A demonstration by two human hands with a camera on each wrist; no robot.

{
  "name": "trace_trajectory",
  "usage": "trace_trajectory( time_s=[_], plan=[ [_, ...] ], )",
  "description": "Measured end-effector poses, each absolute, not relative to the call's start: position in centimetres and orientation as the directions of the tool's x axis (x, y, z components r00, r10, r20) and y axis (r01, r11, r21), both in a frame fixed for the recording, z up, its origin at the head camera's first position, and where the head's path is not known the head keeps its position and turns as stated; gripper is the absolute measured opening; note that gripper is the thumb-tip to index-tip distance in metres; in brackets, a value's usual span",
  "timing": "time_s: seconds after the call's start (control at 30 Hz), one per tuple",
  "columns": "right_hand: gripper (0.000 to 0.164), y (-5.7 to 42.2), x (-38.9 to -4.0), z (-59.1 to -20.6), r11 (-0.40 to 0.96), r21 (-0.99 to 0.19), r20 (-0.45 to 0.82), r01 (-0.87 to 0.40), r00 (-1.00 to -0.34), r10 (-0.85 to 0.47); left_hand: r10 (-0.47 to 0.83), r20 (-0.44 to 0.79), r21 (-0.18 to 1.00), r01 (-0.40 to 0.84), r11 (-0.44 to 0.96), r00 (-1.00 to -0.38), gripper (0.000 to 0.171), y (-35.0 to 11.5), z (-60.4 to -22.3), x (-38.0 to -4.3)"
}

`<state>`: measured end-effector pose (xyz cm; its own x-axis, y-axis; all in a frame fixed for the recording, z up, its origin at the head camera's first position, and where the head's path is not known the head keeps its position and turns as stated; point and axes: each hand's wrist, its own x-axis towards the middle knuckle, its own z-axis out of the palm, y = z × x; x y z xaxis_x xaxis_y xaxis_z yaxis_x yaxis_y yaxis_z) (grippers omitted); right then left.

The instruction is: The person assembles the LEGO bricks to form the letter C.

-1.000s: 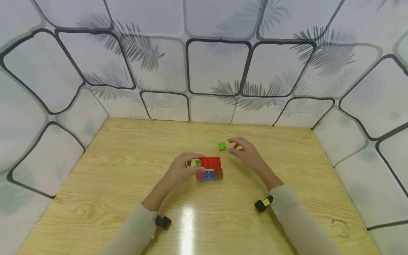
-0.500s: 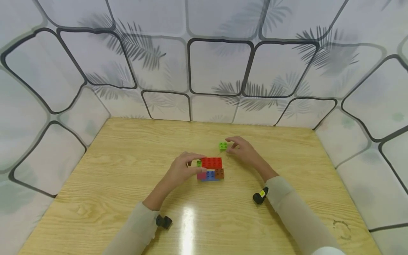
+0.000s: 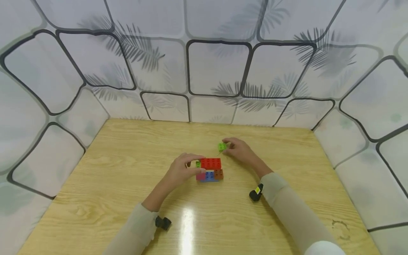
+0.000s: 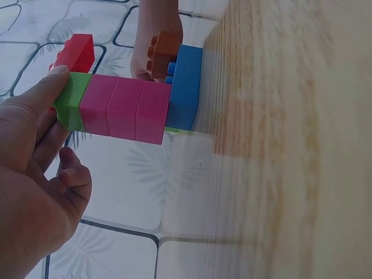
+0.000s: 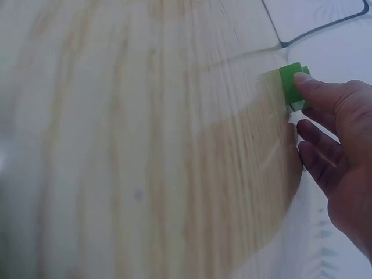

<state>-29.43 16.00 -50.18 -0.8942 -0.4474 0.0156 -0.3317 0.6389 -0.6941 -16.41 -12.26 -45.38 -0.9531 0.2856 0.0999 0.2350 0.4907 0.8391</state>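
Note:
A structure of toy building bricks stands on the table. In the left wrist view a column of pink bricks (image 4: pixel 122 108) rises from a blue brick (image 4: pixel 186 87), and an orange-brown brick (image 4: pixel 165 55) sits on that blue base. A green brick (image 4: pixel 71 103) tops the column, with a red brick (image 3: pixel 210 163) jutting out from it. My left hand (image 3: pixel 178 171) grips the top end of the structure between thumb and fingers. Just behind it, my right hand (image 3: pixel 241 153) pinches a small loose light-green brick (image 3: pixel 221 147), thumb on its near side; the fingers behind it are partly hidden.
The pale wooden table (image 3: pixel 127 152) is enclosed at the back and sides by a patterned cloth (image 3: pixel 220 67). A dark curved mark (image 3: pixel 341 228) lies on the table at the front right. Each sleeve carries a small black camera (image 3: pixel 256 193) near the wrist.
My right hand has moved left to the light-green brick and its thumb and fingers have closed on it. My left hand and the brick structure have stayed put.

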Motion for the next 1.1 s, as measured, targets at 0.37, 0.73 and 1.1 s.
trace_trajectory(
  time_s=[0.37,0.73,1.1],
  plan=[
    [0.051,16.2,-28.9,-50.0,0.637,-0.705,0.012,-0.313,-0.903,-0.43,0.33,0.105,0.86,0.252,0.443,-0.938,0.044,-12.1,-45.3,-16.4],
    [0.041,16.9,-26.7,-49.3,0.579,-0.747,0.057,-0.328,-0.898,-0.436,0.337,0.094,0.861,0.246,0.445,-0.937,0.051,-12.3,-45.4,-16.3],
    [0.038,17.1,-22.5,-47.5,0.539,-0.749,0.128,-0.384,-0.883,-0.451,0.345,0.095,0.837,0.263,0.48,-0.934,0.053,-11.9,-44.8,-16.3]
  ],
)
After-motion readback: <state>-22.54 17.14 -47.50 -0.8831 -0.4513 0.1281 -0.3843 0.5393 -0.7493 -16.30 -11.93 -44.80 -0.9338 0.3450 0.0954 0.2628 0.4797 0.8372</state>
